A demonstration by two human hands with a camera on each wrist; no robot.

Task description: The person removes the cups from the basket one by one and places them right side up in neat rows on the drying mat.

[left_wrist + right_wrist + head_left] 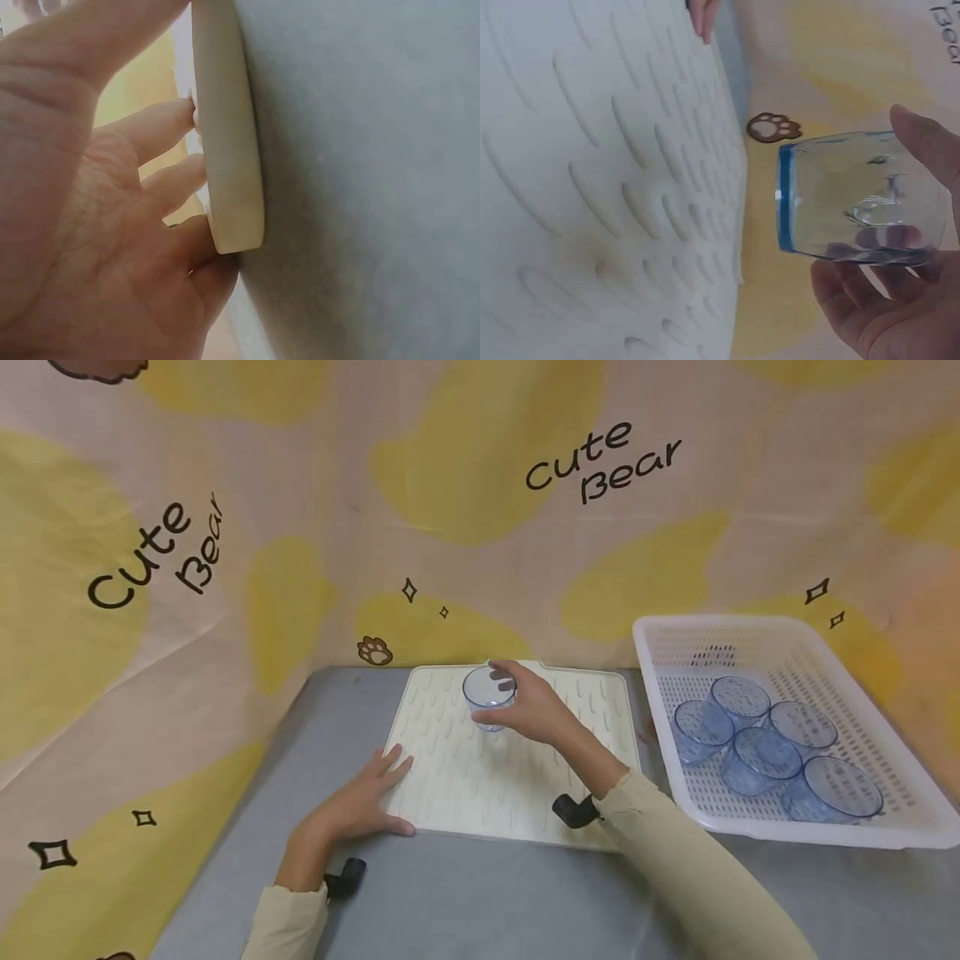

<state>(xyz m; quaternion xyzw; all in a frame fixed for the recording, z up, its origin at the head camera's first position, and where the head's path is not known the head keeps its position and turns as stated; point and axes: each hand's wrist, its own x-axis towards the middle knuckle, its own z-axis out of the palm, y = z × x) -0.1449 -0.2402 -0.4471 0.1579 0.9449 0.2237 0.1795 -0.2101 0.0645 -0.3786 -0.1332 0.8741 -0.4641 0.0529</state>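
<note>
My right hand (532, 706) holds a clear, blue-tinted drinking glass (483, 700) above the back half of a cream drying mat (450, 785). In the right wrist view thumb and fingers grip the glass (855, 202) from opposite sides, and its blue-edged end faces the ridged mat (607, 195). My left hand (360, 802) lies at the mat's front left corner with fingers spread. Up close in the left wrist view, the fingertips of the left hand (112, 202) are right at the thick edge of the mat (229, 142).
To the right stands a white perforated plastic basket (667, 752) holding several similar blue-tinted glasses (761, 760). A grey cloth (465, 902) covers the table. Behind it and on the left hangs a yellow and pink printed curtain (465, 460).
</note>
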